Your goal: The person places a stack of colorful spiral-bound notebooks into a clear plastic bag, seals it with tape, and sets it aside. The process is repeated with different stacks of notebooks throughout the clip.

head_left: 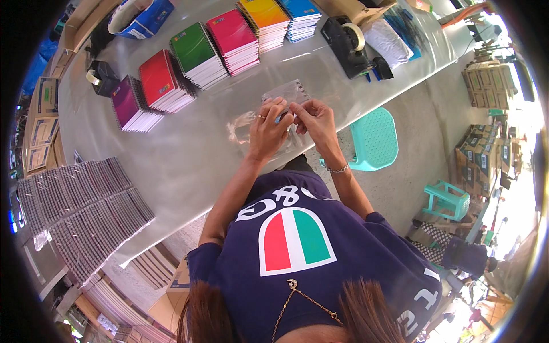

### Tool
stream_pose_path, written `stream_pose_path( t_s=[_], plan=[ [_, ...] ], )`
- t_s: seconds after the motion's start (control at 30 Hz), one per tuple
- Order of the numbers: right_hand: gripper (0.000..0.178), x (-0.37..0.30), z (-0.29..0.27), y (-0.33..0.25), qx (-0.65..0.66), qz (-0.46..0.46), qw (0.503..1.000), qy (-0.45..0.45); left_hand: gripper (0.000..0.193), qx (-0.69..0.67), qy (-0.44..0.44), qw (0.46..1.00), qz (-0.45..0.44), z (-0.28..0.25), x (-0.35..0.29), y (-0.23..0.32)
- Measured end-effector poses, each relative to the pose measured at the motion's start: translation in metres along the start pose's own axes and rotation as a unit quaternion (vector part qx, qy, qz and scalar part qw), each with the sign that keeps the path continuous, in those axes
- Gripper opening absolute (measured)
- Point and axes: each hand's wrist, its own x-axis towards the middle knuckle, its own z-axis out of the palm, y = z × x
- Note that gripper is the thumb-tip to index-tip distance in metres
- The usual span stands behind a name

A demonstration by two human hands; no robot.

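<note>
Bench (163,166), grey and shiny, runs from near left to far right. Bundle (86,206) of spiral-bound books under clear film fills the near left. Six stacks of spiral notebooks stand in a slanting row across the far side, left to right: purple stack (130,103), red stack (161,79), green stack (193,50), pink stack (230,35), yellow stack (264,18), blue stack (300,12). Turquoise stool (376,139) on the floor (426,117), right of the bench edge. Blue box (151,20) at far left. Black dispenser (346,50) with a tape roll at far right, white bag (389,44) just beside it; smaller dispenser (106,80) left of the purple stack.

Left hand (269,130) and right hand (316,123) meet near the bench's near edge, right of the stacks. Pad (284,91), a clear or pale piece with a spiral edge on its right, lies on the bench at the fingertips, partly hidden by them. Fingers of both hands bent, tips close together over its near part; cannot tell whether they grip anything. Crumpled film (240,129) lies just left of the left hand.
</note>
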Motion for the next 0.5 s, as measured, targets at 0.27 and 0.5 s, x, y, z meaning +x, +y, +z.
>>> stream_pose_path(
  t_s=[0.27,0.5],
  plan=[
    [0.027,0.005,-0.002,0.007,0.012,0.012,1.0,-0.007,0.037,-0.148,-0.011,0.982,-0.119,-0.007,-0.002,0.002],
    [0.027,0.013,-0.007,0.04,0.005,-0.038,0.999,-0.003,0.087,0.041,-0.215,0.972,-0.087,-0.03,0.016,0.007]
  ],
)
